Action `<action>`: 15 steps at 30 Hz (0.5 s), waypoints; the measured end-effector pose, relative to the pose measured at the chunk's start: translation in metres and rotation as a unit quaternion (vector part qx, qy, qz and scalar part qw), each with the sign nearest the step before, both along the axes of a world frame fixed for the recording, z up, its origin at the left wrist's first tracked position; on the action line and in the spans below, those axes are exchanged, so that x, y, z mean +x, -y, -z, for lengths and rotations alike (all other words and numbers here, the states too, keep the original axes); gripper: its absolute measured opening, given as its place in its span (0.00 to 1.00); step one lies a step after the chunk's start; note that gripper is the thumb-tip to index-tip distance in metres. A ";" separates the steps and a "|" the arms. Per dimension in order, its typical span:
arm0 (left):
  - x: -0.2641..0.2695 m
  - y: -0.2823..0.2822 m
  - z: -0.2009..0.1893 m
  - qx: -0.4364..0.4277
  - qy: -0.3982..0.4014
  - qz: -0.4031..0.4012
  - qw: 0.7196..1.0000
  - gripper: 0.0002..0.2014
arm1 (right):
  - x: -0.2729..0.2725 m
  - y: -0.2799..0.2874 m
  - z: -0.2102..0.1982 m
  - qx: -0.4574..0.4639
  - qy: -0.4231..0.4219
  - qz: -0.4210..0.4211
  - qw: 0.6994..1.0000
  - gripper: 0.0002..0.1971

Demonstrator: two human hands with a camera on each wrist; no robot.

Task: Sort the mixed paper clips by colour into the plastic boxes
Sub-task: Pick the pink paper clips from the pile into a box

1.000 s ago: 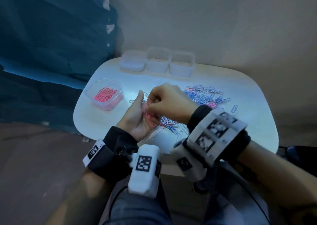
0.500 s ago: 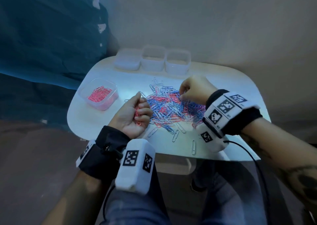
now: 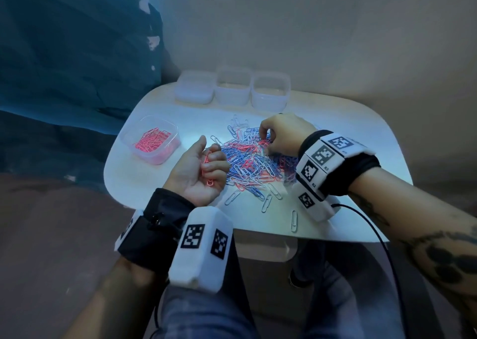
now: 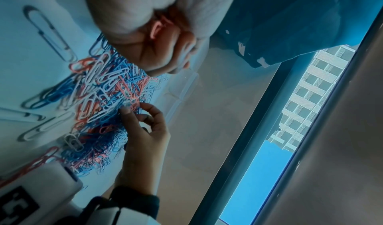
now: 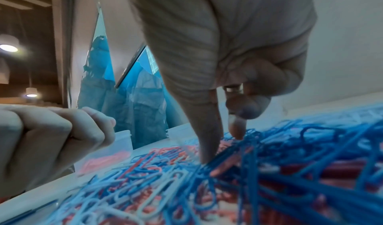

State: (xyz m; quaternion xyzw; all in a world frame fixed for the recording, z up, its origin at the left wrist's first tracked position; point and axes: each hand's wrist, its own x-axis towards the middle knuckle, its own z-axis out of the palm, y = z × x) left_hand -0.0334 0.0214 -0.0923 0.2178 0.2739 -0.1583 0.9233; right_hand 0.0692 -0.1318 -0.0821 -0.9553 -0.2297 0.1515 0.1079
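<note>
A heap of mixed paper clips, blue, white and pink, lies mid-table. My left hand rests palm up at the heap's left edge, its curled fingers holding a few pink clips. The left wrist view shows a pink clip inside those fingers. My right hand reaches into the heap's far side. Its thumb and forefinger pinch a pink clip in the pile. A clear plastic box holding pink clips stands left of the heap.
Three empty clear boxes stand in a row at the table's back edge. Single loose clips lie close to the near edge of the white table. A blue sheet hangs to the left.
My right hand left the left palm and moved right and away to the heap's far side. The left hand stayed, its fingers curled over the pink clips.
</note>
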 end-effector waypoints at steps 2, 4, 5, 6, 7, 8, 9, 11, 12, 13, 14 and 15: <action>0.001 0.002 0.000 -0.004 -0.001 -0.005 1.000 0.26 | 0.001 -0.002 0.001 -0.005 0.003 -0.002 1.000 0.13; 0.001 0.002 0.000 -0.009 -0.003 -0.013 1.000 0.27 | 0.003 -0.002 0.002 0.002 -0.001 0.005 1.000 0.12; 0.001 0.002 0.000 -0.013 -0.004 -0.017 1.000 0.27 | 0.003 -0.001 0.002 0.008 -0.004 0.010 1.000 0.12; 0.001 0.002 0.000 -0.015 -0.004 -0.020 1.000 0.26 | 0.003 -0.001 0.003 0.012 -0.005 0.013 1.000 0.11; 0.002 0.003 0.000 -0.017 -0.004 -0.023 1.000 0.26 | 0.004 0.000 0.003 0.016 -0.005 0.014 1.000 0.10; 0.001 0.003 0.000 -0.017 -0.004 -0.025 1.000 0.26 | 0.005 0.000 0.004 0.019 -0.003 0.014 1.000 0.08; 0.001 0.004 0.001 -0.017 -0.005 -0.026 1.000 0.26 | 0.006 0.001 0.005 0.022 0.000 0.011 1.000 0.06; 0.001 0.005 0.001 -0.015 -0.006 -0.028 0.999 0.27 | 0.007 0.003 0.004 0.025 0.007 0.007 1.000 0.05; 0.000 0.005 0.001 -0.014 -0.005 -0.028 0.999 0.27 | 0.008 0.004 0.003 0.033 0.005 0.009 0.999 0.04; 0.001 0.006 0.001 -0.013 -0.005 -0.031 0.999 0.27 | 0.009 0.007 0.001 0.051 -0.001 0.013 0.999 0.04; 0.001 0.006 0.001 -0.011 -0.005 -0.038 0.999 0.26 | 0.009 0.010 -0.001 0.074 -0.013 0.020 0.997 0.06; 0.001 0.007 0.002 -0.006 -0.006 -0.047 0.999 0.25 | 0.009 0.012 -0.004 0.105 -0.033 0.029 0.994 0.07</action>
